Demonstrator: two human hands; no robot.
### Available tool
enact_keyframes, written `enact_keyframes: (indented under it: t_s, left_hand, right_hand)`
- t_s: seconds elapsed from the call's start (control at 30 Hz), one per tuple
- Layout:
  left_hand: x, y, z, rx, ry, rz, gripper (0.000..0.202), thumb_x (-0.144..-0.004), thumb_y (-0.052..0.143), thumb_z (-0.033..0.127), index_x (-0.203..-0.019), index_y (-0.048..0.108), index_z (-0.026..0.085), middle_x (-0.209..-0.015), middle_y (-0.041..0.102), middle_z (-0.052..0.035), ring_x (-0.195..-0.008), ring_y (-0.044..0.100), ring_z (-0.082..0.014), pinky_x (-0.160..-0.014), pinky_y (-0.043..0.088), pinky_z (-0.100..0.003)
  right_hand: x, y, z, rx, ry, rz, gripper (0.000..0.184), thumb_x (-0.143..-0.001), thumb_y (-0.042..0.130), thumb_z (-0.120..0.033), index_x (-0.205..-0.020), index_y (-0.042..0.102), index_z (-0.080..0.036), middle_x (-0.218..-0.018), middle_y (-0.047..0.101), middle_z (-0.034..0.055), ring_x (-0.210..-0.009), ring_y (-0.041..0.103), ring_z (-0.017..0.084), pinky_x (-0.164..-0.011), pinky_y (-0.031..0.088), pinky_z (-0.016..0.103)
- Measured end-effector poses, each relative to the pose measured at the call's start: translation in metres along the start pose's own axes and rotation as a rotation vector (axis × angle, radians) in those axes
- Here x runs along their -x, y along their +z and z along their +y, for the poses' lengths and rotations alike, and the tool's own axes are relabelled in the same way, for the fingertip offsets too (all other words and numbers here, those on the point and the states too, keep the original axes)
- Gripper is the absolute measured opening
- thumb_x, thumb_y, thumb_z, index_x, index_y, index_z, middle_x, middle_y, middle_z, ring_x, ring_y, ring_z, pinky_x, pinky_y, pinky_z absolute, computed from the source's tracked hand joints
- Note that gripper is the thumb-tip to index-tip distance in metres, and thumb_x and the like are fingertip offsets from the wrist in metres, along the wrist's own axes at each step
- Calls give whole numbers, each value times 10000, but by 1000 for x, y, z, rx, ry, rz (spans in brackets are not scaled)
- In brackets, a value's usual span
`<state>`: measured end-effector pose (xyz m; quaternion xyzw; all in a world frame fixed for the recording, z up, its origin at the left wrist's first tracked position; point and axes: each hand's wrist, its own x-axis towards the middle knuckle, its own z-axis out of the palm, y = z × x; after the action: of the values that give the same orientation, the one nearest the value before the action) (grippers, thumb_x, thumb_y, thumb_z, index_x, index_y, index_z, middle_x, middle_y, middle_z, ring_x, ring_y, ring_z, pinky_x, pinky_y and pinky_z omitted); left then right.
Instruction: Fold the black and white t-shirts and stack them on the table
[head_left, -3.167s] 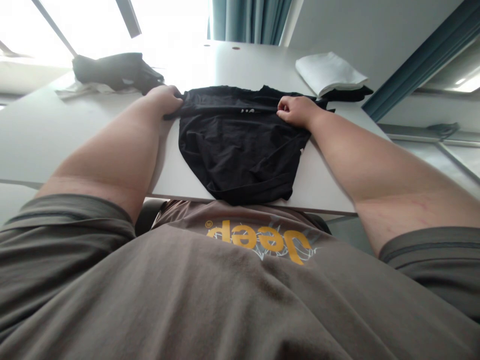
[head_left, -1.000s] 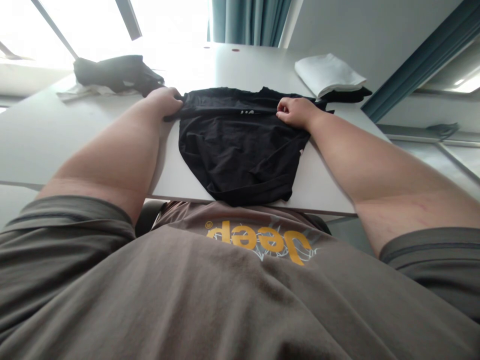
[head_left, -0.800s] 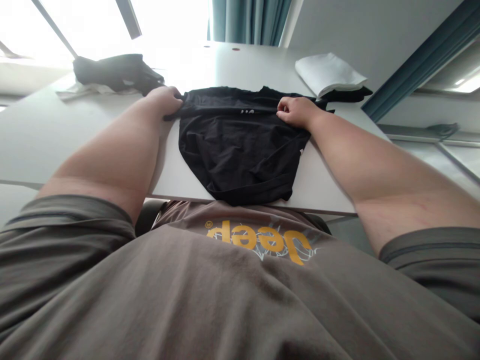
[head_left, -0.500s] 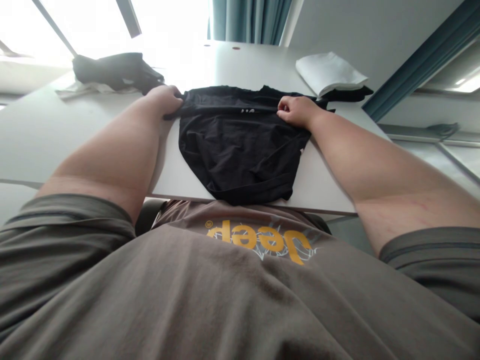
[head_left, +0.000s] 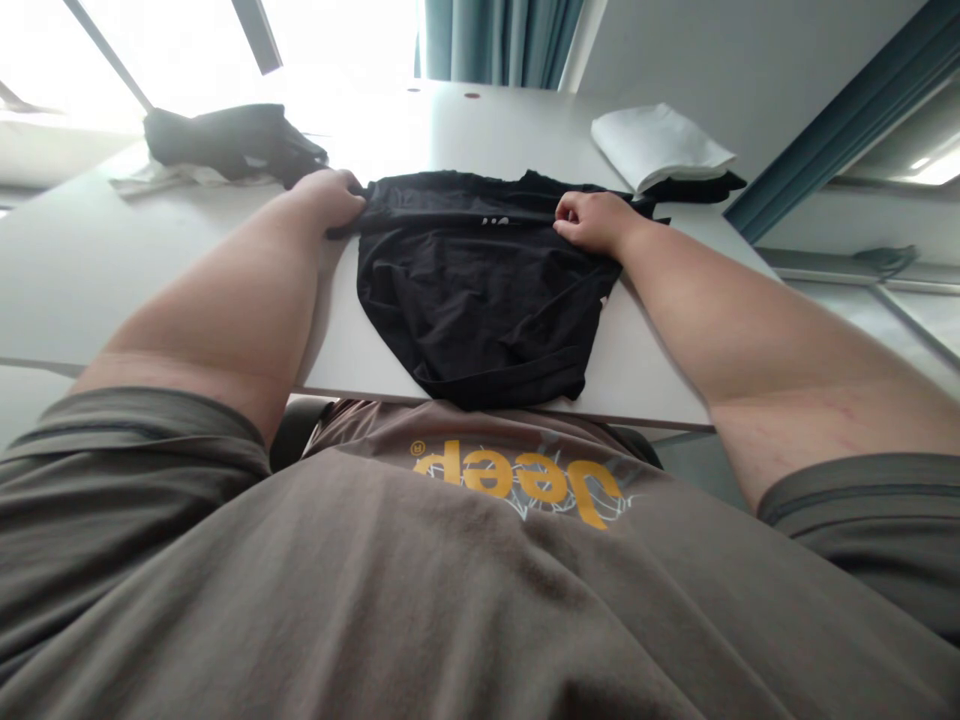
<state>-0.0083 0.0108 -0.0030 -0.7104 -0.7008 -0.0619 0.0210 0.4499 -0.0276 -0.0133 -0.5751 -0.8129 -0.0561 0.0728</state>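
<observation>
A black T-shirt (head_left: 480, 300) lies spread on the white table in front of me, its lower end reaching the near edge. A crease runs across its upper part, partly covering a small pale print. At its upper left, my left hand (head_left: 334, 195) is closed on the sleeve; the fingertips are partly hidden. My right hand (head_left: 592, 220) pinches the cloth at the upper right, thumb and fingers curled together.
Crumpled dark and pale clothes (head_left: 225, 145) lie at the back left of the white table (head_left: 75, 270). A folded white cloth (head_left: 660, 145) rests on a black one (head_left: 697, 187) at the back right. Teal curtains (head_left: 502, 40) hang beyond the table.
Both hands keep their places on the shirt. Slightly more of the pale print shows at the crease.
</observation>
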Motion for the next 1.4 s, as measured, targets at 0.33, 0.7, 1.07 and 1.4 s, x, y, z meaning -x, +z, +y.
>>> enact_keyframes:
  t_s: [0.33, 0.7, 1.07, 1.4]
  left_hand:
    - [3, -2, 4, -6, -1, 1, 577, -959, 660, 476, -1462, 679, 195, -1430, 667, -82, -1192, 621, -321, -1040, 513, -475]
    - [2, 0, 2, -21, 4, 5, 622, -930, 638, 516, -1464, 688, 201, -1401, 681, -73, -1170, 614, -315, -1003, 517, -442]
    - [2, -1, 3, 36, -5, -1, 606, -942, 677, 515, -1448, 697, 182, -1400, 679, -97, -1208, 616, -339, -1055, 500, -469]
    - [1, 2, 2, 2, -19, 15, 674, -933, 664, 596, -1471, 691, 191, -1406, 682, -98, -1207, 614, -344, -1020, 495, -427]
  right_hand:
    - [4, -4, -6, 2, 23, -1, 330, -996, 572, -316, -1236, 720, -144, -1170, 752, 141, -1009, 672, 275, -887, 465, 363]
    - [5, -5, -9, -2, 27, -5, 345, -993, 563, -315, -1249, 721, -147, -1184, 751, 145, -1008, 664, 275, -903, 470, 366]
    - [5, -5, -8, 8, 14, -3, 342, -993, 561, -322, -1239, 717, -143, -1182, 752, 146, -1021, 677, 291, -888, 473, 371]
    - [6, -5, -10, -6, 36, -13, 334, -1000, 572, -320, -1250, 714, -149, -1202, 748, 146, -1025, 660, 286, -908, 459, 375]
